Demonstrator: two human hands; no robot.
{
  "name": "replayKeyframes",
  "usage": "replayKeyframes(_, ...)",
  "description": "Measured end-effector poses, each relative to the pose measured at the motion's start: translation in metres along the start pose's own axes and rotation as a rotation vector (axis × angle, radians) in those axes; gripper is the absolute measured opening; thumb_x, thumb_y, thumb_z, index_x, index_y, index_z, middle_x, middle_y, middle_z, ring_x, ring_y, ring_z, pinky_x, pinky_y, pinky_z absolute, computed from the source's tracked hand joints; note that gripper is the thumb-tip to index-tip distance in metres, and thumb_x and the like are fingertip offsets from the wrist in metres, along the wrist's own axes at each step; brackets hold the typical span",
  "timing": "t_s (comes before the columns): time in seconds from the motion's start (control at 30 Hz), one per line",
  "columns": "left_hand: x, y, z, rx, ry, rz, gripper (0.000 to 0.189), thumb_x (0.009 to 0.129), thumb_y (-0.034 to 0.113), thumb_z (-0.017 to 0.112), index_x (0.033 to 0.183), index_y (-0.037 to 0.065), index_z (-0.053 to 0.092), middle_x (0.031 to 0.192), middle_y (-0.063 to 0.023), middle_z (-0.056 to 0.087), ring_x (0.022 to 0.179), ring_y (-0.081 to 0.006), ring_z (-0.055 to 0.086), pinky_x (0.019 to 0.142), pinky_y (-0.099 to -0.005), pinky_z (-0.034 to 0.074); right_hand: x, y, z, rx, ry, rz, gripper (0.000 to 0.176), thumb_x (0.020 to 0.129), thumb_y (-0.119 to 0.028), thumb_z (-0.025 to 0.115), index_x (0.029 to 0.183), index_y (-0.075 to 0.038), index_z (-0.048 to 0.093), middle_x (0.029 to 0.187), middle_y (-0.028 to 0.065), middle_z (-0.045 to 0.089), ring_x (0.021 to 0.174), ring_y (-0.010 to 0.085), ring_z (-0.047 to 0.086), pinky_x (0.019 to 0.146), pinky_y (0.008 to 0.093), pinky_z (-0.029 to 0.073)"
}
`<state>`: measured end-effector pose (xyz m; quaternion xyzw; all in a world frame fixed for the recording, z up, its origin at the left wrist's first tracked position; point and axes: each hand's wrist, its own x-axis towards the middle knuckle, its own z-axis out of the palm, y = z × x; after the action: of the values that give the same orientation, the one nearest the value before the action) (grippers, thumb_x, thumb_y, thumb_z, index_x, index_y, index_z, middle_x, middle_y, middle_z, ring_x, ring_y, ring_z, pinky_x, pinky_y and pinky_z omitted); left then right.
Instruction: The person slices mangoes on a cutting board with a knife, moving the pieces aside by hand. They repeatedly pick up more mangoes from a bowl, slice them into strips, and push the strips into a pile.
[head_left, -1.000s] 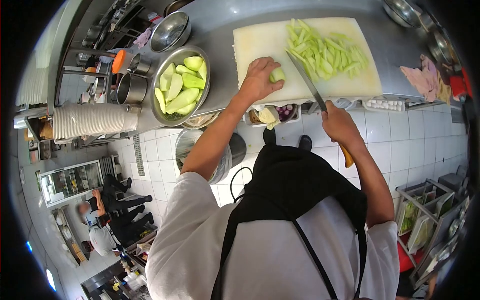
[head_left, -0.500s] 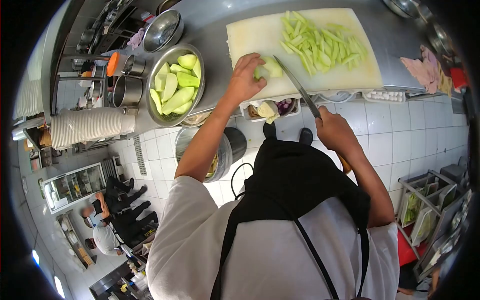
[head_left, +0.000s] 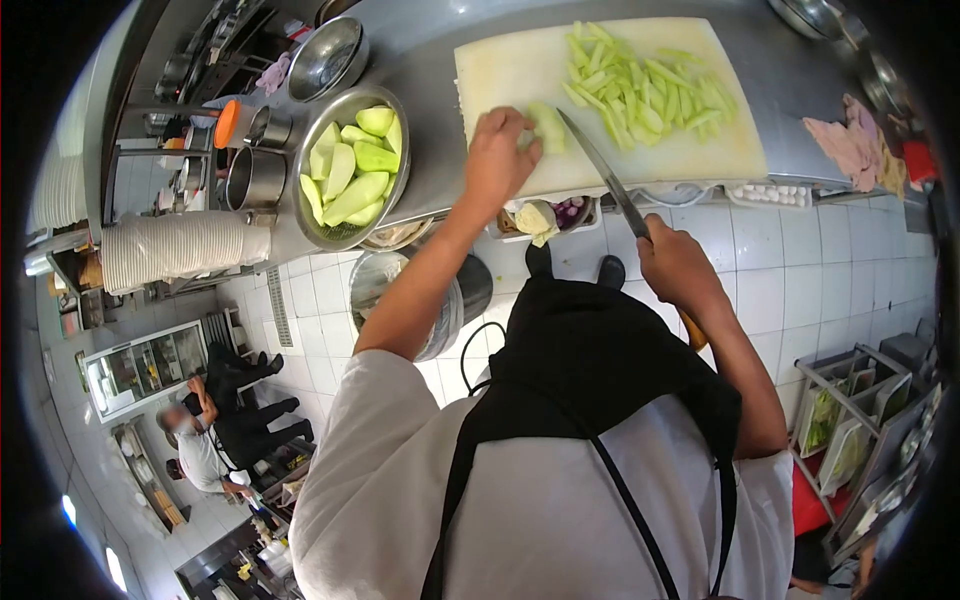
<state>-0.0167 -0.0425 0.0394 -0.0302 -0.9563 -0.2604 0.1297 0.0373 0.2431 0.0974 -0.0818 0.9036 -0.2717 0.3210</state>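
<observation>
The left hand (head_left: 497, 158) presses its curled fingers onto a green piece (head_left: 549, 127) on the cutting board (head_left: 500, 70). The right hand (head_left: 676, 262) grips the knife (head_left: 600, 172), its blade just beside those fingers.

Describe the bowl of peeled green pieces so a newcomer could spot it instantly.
Find the white cutting board on the steel counter; two metal bowls sit to its left. It is the larger, nearer bowl, heaped with pale green wedges, while the smaller bowl behind it shows bare metal.
</observation>
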Motion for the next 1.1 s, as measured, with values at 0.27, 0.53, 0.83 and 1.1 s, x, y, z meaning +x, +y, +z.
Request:
replayKeyframes(0.27,0.004,0.008,0.016,0.142,0.024,0.026,0.058,0.074,0.024,0.089,0.124,0.004,0.069,0.138,-0.0155,0.062,0.132,-0.0372,0.052,0.110,-0.0444,0.045,0.017,0.014,0.007,0.013,0.047,-0.108,0.025,0.101,-0.018,0.050,0.109,0.004,0.054,0.078,0.0276,0.067,0.064,0.0393,0.067,0.066,0.0517,0.053)
replayKeyframes(0.53,0.026,-0.007,0.008,0.002,-0.283,0.046,0.068,0.076,0.027,0.088,0.134,0.003,0.063,0.143,-0.0181,0.059,0.134,-0.0371,0.051,0.113,-0.0431,0.044,0.010,-0.007,-0.016,0.132,-0.050,-0.014,0.026,0.099,-0.018,0.049,0.109,0.005,0.055,0.074,0.0271,0.067,0.061,0.0389,0.068,0.067,0.0514,0.054)
replayKeyframes(0.83,-0.001,-0.003,0.008,0.017,-0.053,0.035,0.049,0.078,0.025,0.087,0.115,-0.001,0.069,0.123,-0.0201,0.067,0.121,-0.0372,0.058,0.106,-0.0443,0.047,0.006,0.011,0.002,0.030,-0.006,-0.082,0.028,0.099,-0.019,0.050,0.114,0.004,0.055,0.085,0.0300,0.069,0.079,0.0449,0.070,0.080,0.0549,0.053)
replayKeyframes(1.1,0.001,0.014,0.045,-0.014,0.102,0.035,0.046,0.076,0.020,0.087,0.112,-0.002,0.068,0.112,-0.0209,0.069,0.113,-0.0391,0.059,0.099,-0.0454,0.049,-0.004,0.000,-0.014,0.125,-0.045,0.003,0.028,0.100,-0.017,0.047,0.113,0.006,0.055,0.080,0.0286,0.069,0.064,0.0398,0.069,0.069,0.0508,0.056)
